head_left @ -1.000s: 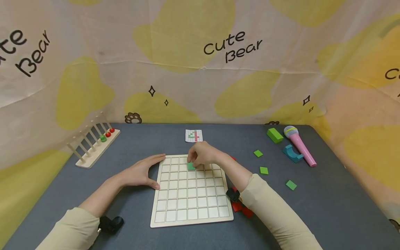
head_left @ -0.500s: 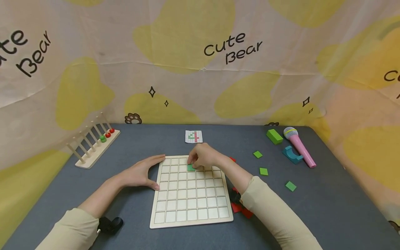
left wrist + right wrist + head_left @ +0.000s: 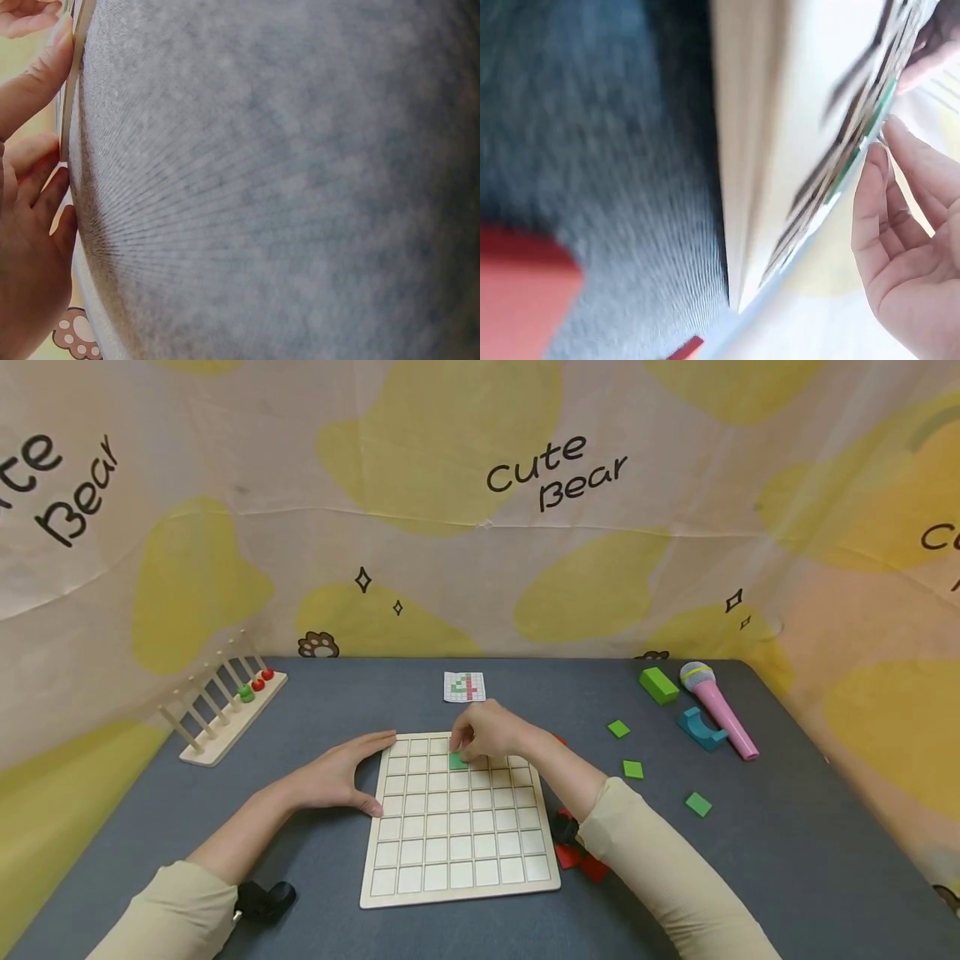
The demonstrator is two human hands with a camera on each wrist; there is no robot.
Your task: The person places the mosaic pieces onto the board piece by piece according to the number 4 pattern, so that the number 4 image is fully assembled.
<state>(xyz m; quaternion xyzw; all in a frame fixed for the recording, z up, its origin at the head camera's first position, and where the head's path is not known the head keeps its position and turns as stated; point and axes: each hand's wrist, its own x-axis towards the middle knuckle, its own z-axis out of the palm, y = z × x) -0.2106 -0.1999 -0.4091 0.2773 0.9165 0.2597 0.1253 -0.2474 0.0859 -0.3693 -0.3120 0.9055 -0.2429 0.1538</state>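
Observation:
A pale wooden grid board (image 3: 424,850) with square cells lies in the middle of the table. My left hand (image 3: 330,775) rests at its left edge, thumb and fingers spread apart; the left wrist view also has this hand (image 3: 34,247) along the board's rim. Near the far edge of the board, my right hand (image 3: 489,731) pinches a green square tile (image 3: 458,762) down at a cell. In the right wrist view, thumb and fingertips of the right hand (image 3: 907,225) meet right beside green (image 3: 845,171) on the board. Part of the far rows is hidden by this hand.
Several red tiles (image 3: 567,857) lie partly under my right forearm. Loose green tiles (image 3: 633,769), a green block (image 3: 659,686), a blue arch (image 3: 702,729) and a pink microphone (image 3: 726,713) are at right. A small pattern card (image 3: 465,687) lies beyond the board; a peg rack (image 3: 236,718) stands left.
Under my right fingertips, the green tile appears slightly flatter against the board than a second ago. Both hands stay in nearly the same place.

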